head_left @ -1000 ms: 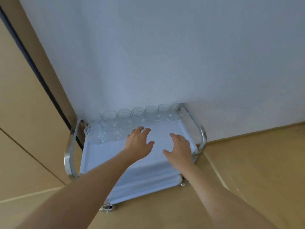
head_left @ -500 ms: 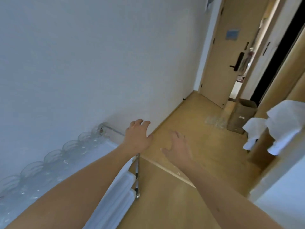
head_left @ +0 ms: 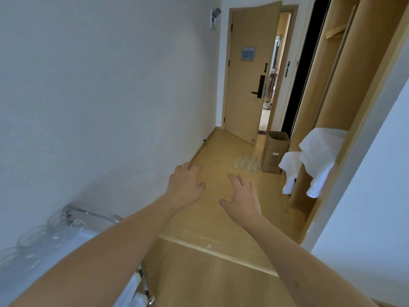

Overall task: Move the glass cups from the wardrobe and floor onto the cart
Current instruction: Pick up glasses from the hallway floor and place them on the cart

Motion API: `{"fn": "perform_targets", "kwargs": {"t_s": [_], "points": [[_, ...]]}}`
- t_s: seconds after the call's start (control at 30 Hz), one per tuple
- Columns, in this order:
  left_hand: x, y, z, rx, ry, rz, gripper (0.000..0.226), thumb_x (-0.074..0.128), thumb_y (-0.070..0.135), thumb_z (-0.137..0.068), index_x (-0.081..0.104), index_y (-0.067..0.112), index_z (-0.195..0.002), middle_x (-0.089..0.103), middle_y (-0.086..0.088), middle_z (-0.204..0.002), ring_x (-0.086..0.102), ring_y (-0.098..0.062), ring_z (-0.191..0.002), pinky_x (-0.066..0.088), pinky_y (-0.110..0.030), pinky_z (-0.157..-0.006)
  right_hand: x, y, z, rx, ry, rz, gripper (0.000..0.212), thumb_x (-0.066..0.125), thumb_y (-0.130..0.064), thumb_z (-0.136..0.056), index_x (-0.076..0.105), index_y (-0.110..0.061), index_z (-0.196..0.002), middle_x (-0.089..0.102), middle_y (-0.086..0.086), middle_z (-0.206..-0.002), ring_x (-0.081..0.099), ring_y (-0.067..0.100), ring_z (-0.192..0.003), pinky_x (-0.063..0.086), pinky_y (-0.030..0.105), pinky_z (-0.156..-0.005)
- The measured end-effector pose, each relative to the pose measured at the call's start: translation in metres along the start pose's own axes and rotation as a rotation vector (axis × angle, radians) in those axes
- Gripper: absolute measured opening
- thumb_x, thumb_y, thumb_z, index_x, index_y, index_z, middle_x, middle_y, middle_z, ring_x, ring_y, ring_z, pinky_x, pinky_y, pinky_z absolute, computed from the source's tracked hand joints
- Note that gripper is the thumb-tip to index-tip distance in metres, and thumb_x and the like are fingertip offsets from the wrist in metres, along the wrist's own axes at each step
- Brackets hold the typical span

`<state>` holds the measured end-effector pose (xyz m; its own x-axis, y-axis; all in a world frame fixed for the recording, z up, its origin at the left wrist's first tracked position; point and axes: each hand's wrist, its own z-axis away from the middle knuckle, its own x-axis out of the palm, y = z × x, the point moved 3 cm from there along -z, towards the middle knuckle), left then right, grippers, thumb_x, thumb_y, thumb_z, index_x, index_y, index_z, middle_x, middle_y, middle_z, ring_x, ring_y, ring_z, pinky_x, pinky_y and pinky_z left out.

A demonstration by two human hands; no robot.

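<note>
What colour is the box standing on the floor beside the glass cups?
Plain brown cardboard box, with a small pale label on its side; head view, next to the glass cups.

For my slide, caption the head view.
Both empty hands, left hand and right hand, reach toward floor glasses; cart behind.
</note>
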<state>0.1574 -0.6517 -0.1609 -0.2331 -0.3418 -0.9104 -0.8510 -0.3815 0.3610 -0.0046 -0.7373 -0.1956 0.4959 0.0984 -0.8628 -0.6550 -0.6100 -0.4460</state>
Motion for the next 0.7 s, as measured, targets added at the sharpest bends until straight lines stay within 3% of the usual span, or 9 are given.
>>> {"fn": "perform_targets", "kwargs": {"t_s": [0.5, 0.7], "points": [[0.098, 0.099, -0.181, 0.067, -0.074, 0.051, 0.064, 0.06, 0.042, -0.093, 0.04, 0.024, -0.151, 0.042, -0.01, -0.152, 0.039, -0.03, -0.136, 0.039, -0.044, -0.11, -0.032, 0.158, -0.143, 0.109, 0.008, 0.036, 0.08, 0.071, -0.038, -0.087, 0.03, -0.026, -0.155, 0.037, 0.002, -0.157, 0.037, 0.031, -0.138, 0.038, 0.041, -0.11], [0.126, 0.113, -0.244, 0.118, -0.124, 0.029, 0.063, 0.059, 0.042, -0.095, 0.038, 0.025, -0.152, 0.04, -0.01, -0.154, 0.041, -0.03, -0.137, 0.041, -0.046, -0.108, -0.016, 0.191, -0.197, 0.166, -0.02, 0.018, 0.082, 0.071, -0.04, -0.088, 0.028, -0.027, -0.156, 0.035, 0.002, -0.157, 0.036, 0.028, -0.14, 0.04, 0.041, -0.111]]}}
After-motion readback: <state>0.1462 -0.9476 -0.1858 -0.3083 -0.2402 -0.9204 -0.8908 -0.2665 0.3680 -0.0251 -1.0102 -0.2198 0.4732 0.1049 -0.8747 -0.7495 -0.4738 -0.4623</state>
